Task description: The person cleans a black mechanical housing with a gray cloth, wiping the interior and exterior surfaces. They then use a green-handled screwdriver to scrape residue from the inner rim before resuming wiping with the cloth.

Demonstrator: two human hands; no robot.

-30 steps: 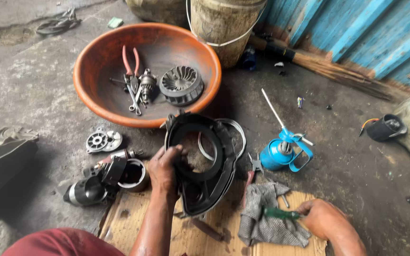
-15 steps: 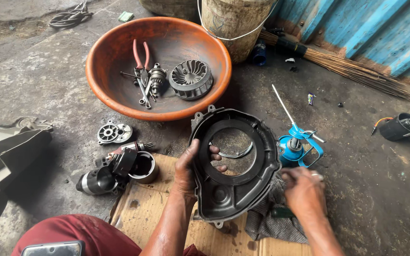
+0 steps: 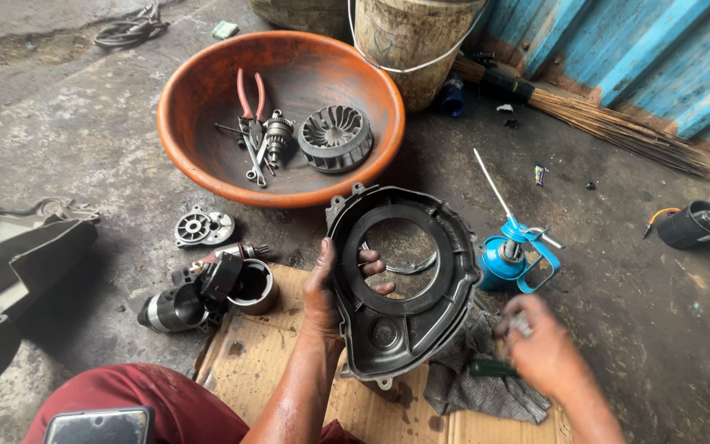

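Note:
My left hand (image 3: 332, 281) grips the left rim of a black plastic fan cover (image 3: 404, 321), a round housing with a large central hole, and holds it tilted up above the cardboard sheet (image 3: 248, 353). Its fingers reach through the hole. My right hand (image 3: 536, 349) is blurred to the right of the cover, over a grey rag (image 3: 474, 378). Its fingers are closed on a small object that I cannot make out. A dark green-handled tool (image 3: 486, 368) lies on the rag just below that hand.
An orange basin (image 3: 207, 160) at the back holds red-handled pliers (image 3: 248, 103), wrenches and a grey finned fan wheel (image 3: 336, 138). A blue oil can (image 3: 507, 255) stands right of the cover. Engine parts (image 3: 207, 288) lie at left. A bucket (image 3: 412, 41), broom and blue wall are behind.
My left hand has raised the cover upright and turned it so its hole faces me. My right hand left the rag's far end and moved up toward the cover.

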